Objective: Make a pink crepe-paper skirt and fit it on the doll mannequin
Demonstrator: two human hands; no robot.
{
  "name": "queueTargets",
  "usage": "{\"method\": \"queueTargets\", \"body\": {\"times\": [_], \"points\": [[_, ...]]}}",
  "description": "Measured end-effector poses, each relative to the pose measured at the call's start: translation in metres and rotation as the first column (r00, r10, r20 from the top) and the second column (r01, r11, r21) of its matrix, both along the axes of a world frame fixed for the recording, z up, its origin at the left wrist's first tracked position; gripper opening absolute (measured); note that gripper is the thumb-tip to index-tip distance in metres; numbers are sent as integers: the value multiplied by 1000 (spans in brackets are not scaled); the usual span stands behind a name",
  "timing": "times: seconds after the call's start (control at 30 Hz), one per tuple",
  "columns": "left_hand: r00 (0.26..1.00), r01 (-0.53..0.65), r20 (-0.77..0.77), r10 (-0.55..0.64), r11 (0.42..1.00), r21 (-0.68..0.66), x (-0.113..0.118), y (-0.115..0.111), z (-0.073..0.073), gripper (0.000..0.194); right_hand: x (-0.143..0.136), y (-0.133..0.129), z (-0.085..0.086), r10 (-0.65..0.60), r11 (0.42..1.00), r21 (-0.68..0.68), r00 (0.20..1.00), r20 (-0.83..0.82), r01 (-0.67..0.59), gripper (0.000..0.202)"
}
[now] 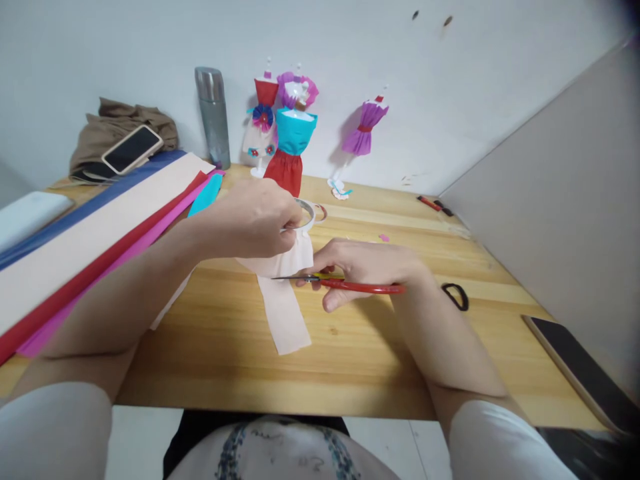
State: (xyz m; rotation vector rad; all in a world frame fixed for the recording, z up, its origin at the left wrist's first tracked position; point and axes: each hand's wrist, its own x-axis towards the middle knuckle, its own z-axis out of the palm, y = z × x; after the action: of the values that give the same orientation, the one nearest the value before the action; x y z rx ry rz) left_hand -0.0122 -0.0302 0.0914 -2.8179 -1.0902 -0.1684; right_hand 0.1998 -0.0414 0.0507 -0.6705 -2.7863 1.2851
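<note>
Near the middle of the wooden table, my left hand (pixel 263 217) is closed on cream crepe paper (pixel 284 313), whose strip hangs down toward the front. A roll of tape (pixel 306 217) touches its fingertips. My right hand (pixel 367 267) is wrapped round red-handled scissors (pixel 363 287), the blades pointing left across the paper just below my left hand. Whether the blades are parted is hard to tell. Behind my left hand stands a small mannequin in a turquoise top and red skirt (pixel 295 140).
Rolled crepe paper (pixel 110 233) in several colours lies at the left, with a phone (pixel 133 150) on brown cloth. A bottle (pixel 213 117) and more dressed mannequins (pixel 367 130) stand at the back. A black band (pixel 455 297) and a tablet-like device (pixel 583 367) lie at the right.
</note>
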Motion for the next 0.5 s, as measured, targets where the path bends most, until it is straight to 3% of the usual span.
{"method": "queueTargets", "body": {"times": [0.5], "points": [[995,-8,-98,4,999,-36,2,-4,-3,18,-4,-1,-1,-40,999,-6,996,80,40,53]]}}
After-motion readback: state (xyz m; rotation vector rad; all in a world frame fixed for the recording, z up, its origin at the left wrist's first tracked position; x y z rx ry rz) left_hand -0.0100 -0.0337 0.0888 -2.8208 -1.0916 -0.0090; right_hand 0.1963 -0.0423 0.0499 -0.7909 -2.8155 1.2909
